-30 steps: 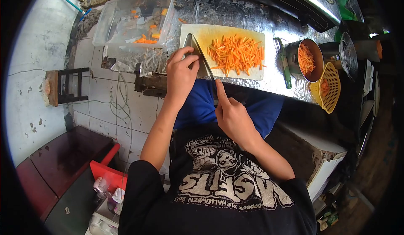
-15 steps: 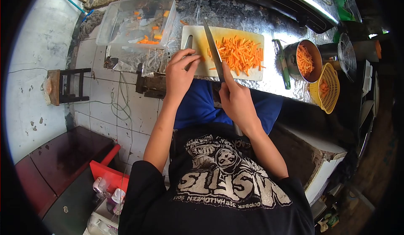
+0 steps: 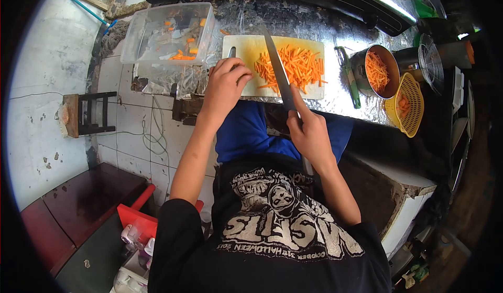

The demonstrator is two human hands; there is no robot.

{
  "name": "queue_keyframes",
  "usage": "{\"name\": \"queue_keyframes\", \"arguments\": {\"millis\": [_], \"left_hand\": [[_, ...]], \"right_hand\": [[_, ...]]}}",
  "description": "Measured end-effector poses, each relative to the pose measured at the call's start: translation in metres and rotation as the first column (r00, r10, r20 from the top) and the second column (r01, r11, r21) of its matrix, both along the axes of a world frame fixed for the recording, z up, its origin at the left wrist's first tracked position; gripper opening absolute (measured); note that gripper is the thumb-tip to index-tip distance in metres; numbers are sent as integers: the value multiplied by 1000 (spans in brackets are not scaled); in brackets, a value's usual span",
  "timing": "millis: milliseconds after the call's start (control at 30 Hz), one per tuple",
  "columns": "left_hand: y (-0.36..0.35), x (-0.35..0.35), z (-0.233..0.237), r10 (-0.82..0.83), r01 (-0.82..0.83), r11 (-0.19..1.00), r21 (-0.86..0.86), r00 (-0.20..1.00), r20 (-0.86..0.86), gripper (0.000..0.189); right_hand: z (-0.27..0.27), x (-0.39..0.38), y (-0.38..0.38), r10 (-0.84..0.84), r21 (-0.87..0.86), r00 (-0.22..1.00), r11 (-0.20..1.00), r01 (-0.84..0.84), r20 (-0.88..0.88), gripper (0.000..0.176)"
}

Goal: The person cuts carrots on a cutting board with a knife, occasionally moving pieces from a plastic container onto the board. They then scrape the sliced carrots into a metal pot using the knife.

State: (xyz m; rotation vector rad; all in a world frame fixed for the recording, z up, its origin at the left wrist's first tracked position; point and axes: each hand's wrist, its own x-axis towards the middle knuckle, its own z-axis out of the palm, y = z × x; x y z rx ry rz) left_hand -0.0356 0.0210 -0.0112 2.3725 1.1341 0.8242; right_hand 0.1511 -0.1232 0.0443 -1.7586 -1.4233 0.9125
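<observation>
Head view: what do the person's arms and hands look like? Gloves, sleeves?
No gloves on the left hand or right hand; no watch or bands visible. Forearms uncovered; short black sleeves of a black T-shirt with white skull print.

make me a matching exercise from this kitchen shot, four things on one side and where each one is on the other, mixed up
Things
1. knife
2. clear tub
3. metal pot
4. yellow strainer

Places
A. furthest right, next to the pot
B. left of the cutting board, a few carrot bits inside
C. in the right hand, blade over the board
D. right of the board, carrot strips inside

Pairs: 1-C, 2-B, 3-D, 4-A
</observation>
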Motion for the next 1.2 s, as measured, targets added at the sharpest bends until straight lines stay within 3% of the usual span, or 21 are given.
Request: {"name": "queue_keyframes", "arguments": {"millis": [100, 267, 500, 633, 700, 800, 933, 1000, 1133, 1200], "left_hand": [[10, -2, -1, -45, 47, 999, -24, 996, 75, 11], [9, 4, 6, 0, 5, 995, -97, 998, 57, 10], [10, 18, 2, 30, 6, 984, -179, 980, 195, 13], [13, 22, 1, 38, 5, 974, -225, 982, 187, 17], [14, 23, 1, 103, 5, 918, -396, 963, 251, 23], [16, 24, 3, 117, 76, 882, -465, 921, 372, 27], [22, 11, 11, 97, 37, 913, -406, 948, 304, 26], [21, 4, 15, 115, -72, 954, -290, 985, 132, 26], [17, -2, -4, 142, -77, 942, -327, 973, 179, 26], [16, -1, -9, 145, -95, 966, -239, 969, 199, 25]], "right_hand": [[4, 8, -3, -47, -33, 999, 998, 46, -17, 63], [4, 17, -10, -116, -127, 991, 986, 108, -59, 61], [3, 22, -17, -126, -108, 988, 987, 116, -88, 62], [9, 26, -19, -154, -121, 981, 983, 140, -114, 62], [9, 28, -21, -168, -117, 978, 981, 154, -121, 62], [6, 32, -23, -184, -103, 974, 980, 171, -134, 61], [7, 33, -24, -213, -125, 966, 973, 196, -146, 59], [6, 33, -25, -221, -138, 963, 970, 201, -153, 58], [4, 31, -24, -214, -131, 964, 972, 195, -158, 58], [3, 31, -23, -208, -118, 965, 975, 191, -159, 58]]}}
